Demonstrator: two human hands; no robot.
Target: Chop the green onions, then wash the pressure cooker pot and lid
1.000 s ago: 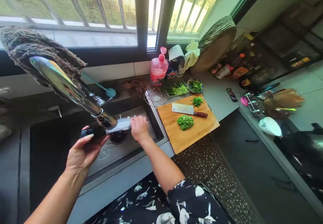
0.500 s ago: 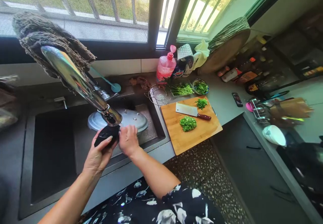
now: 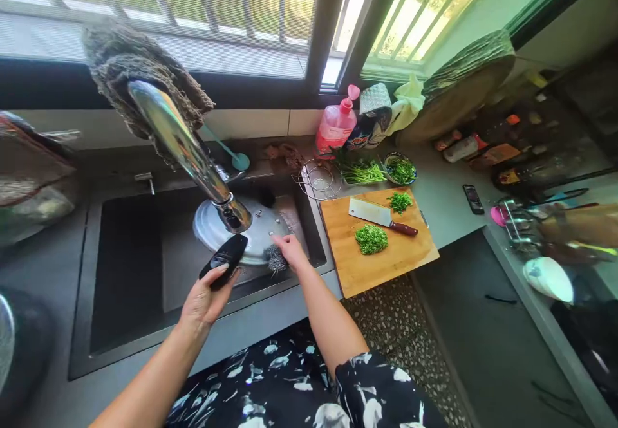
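My left hand (image 3: pixel 206 300) is closed around a black, oblong, handle-like piece (image 3: pixel 228 254), held tilted above the sink's front edge. In my right hand (image 3: pixel 293 253) is a grey steel wool scrubber (image 3: pixel 275 259), pinched at the near right side of a round metal lid (image 3: pixel 261 242). Small studs show on the lid, which lies in the right part of the dark sink (image 3: pixel 176 251). A chrome faucet (image 3: pixel 193 158) hangs over the lid and hides part of it; no running water is visible. Whether the scrubber touches the lid I cannot tell.
Right of the sink, a wooden cutting board (image 3: pixel 367 277) bears a cleaver (image 3: pixel 374 211) and chopped greens (image 3: pixel 371 239). Behind it are a wire rack (image 3: pixel 316 180), a bowl of greens (image 3: pixel 400 169) and a pink soap bottle (image 3: pixel 334 129). A phone (image 3: pixel 473 199) lies farther right.
My hands have moved apart. The right hand, now showing the steel wool scrubber, has gone right to the lid's edge; the left still holds the black piece. The whole view has shifted left.
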